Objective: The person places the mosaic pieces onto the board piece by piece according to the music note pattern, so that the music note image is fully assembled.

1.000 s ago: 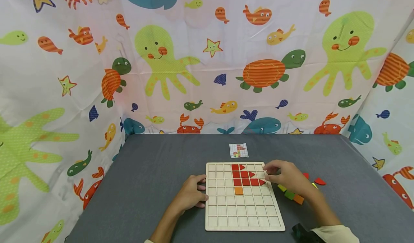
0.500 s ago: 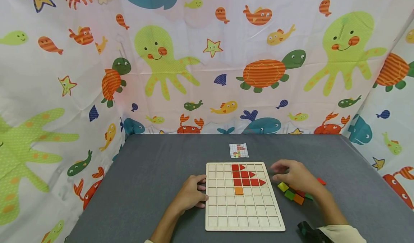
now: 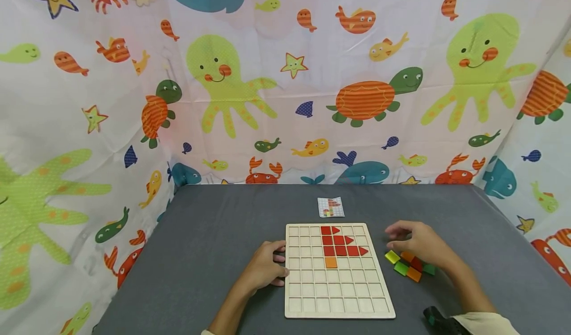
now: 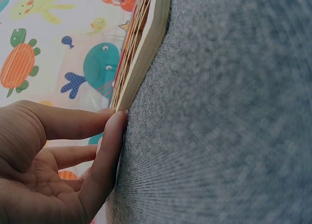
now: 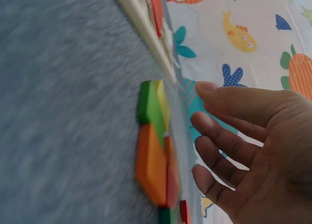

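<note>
A pale wooden grid board [image 3: 340, 290] lies flat on the table. Set in its upper cells are red square pieces and triangles [image 3: 340, 250], with one orange square [image 3: 331, 262] below them. At the board's left edge, my left hand [image 3: 262, 269] holds the rim; in the left wrist view its thumb and fingertips [image 4: 113, 131] meet at the wooden side. My right hand [image 3: 419, 243] hovers past the board's right edge, fingers loosely curved and nothing between them. Under it lie loose yellow, green [image 5: 150, 107], orange [image 5: 152, 165] and red tiles, partly covered by the hand.
Behind the board lies a small printed card [image 3: 331, 207] with a coloured pattern on a grid. The grey cloth [image 3: 214, 241] covers the table up to a sea-animal curtain [image 3: 285, 87] at the back and sides. A black strap [image 3: 441, 321] sits by the right sleeve.
My right hand has drawn away rightward from the board's right edge to over the loose tiles, uncovering the yellow one. My left hand stays at the left edge.
</note>
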A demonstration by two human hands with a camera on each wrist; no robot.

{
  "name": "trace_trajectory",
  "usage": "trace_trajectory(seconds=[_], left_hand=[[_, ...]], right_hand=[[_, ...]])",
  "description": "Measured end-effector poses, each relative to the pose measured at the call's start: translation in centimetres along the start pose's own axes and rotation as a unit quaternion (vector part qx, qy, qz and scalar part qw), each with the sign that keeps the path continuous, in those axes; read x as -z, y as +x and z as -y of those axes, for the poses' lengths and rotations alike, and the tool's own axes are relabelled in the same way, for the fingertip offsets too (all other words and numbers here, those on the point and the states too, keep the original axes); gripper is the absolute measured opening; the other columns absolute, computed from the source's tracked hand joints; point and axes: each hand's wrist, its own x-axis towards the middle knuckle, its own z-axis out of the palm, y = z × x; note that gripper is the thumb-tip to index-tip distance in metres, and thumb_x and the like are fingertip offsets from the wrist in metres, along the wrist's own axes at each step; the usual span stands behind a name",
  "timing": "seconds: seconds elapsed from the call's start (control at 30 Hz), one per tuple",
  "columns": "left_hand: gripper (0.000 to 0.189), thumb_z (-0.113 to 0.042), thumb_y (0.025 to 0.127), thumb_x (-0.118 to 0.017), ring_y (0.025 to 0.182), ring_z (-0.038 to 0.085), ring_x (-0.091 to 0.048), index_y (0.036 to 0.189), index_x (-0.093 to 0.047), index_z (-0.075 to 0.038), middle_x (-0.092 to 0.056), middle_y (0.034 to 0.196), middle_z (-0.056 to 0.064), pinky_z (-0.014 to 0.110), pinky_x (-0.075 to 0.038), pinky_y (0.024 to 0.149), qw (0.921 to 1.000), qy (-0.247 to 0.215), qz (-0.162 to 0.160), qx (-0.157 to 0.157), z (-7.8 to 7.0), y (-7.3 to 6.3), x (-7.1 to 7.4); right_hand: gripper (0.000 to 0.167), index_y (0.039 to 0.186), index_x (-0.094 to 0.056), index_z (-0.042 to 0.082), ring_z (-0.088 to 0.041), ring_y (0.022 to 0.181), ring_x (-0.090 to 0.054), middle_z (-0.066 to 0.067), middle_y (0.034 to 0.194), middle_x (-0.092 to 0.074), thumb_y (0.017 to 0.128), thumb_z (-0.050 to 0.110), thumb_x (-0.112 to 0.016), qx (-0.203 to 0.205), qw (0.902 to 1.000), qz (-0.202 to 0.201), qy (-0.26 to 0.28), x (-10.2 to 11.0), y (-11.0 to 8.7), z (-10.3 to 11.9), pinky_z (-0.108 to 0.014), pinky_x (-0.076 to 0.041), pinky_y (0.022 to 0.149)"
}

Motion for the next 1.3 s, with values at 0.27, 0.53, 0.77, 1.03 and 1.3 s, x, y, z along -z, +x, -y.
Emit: trace_trajectory(seconds=[0.27, 0.53, 0.77, 1.03, 1.3], left_hand=[[0.076, 0.013, 0.08, -0.077, 0.112, 0.029, -0.059, 0.151, -0.052, 0.005, -0.054, 0.135, 0.018, 0.038, -0.066, 0.059, 1.0, 0.0, -0.005, 0.0, 0.1, 0.0, 0.0], [0.076, 0.013, 0.08, -0.077, 0.112, 0.029, -0.06, 0.151, -0.052, 0.005, -0.053, 0.135, 0.019, 0.038, -0.066, 0.059, 1.0, 0.002, -0.005, 0.001, 0.1, 0.0, 0.0], [0.076, 0.013, 0.08, -0.077, 0.112, 0.029, -0.06, 0.151, -0.052, 0.005, -0.053, 0.135, 0.019, 0.037, -0.066, 0.058, 1.0, -0.002, -0.007, 0.002, 0.1, -0.1, -0.1], [0.076, 0.013, 0.08, -0.077, 0.111, 0.029, -0.06, 0.151, -0.052, 0.005, -0.053, 0.134, 0.018, 0.038, -0.066, 0.058, 1.0, -0.001, -0.006, 0.001, 0.1, -0.1, 0.0], [0.075, 0.012, 0.081, -0.076, 0.112, 0.029, -0.059, 0.152, -0.052, 0.005, -0.053, 0.134, 0.018, 0.036, -0.066, 0.058, 1.0, 0.001, -0.005, 0.002, -0.1, 0.0, -0.1]], right_hand=[[0.032, 0.115, -0.076, 0.007, -0.017, 0.089, -0.062, -0.001, 0.099, -0.07, 0.091, 0.028, -0.084, 0.002, 0.9996, 0.01, -0.028, 0.1, -1.5, -0.4, -0.024, -0.056, 0.07], [0.032, 0.109, -0.077, 0.012, -0.009, 0.084, -0.059, 0.002, 0.094, -0.068, 0.085, 0.03, -0.089, 0.023, 0.9985, 0.013, -0.047, -0.3, -2.9, -0.4, -0.022, -0.052, 0.068], [0.033, 0.106, -0.077, 0.011, -0.004, 0.081, -0.057, 0.003, 0.091, -0.066, 0.081, 0.026, -0.092, 0.043, 0.9971, 0.02, -0.059, -0.6, -3.6, -1.0, -0.022, -0.052, 0.067], [0.031, 0.106, -0.075, 0.009, -0.006, 0.079, -0.054, 0.002, 0.09, -0.063, 0.082, 0.017, -0.09, 0.056, 0.995, 0.041, -0.072, -0.4, -3.9, -1.1, -0.023, -0.05, 0.066], [0.03, 0.104, -0.076, 0.012, -0.003, 0.08, -0.053, 0.005, 0.094, -0.064, 0.08, 0.019, -0.091, 0.073, 0.9895, 0.04, -0.118, 0.0, -4.3, -1.0, -0.024, -0.049, 0.067]])
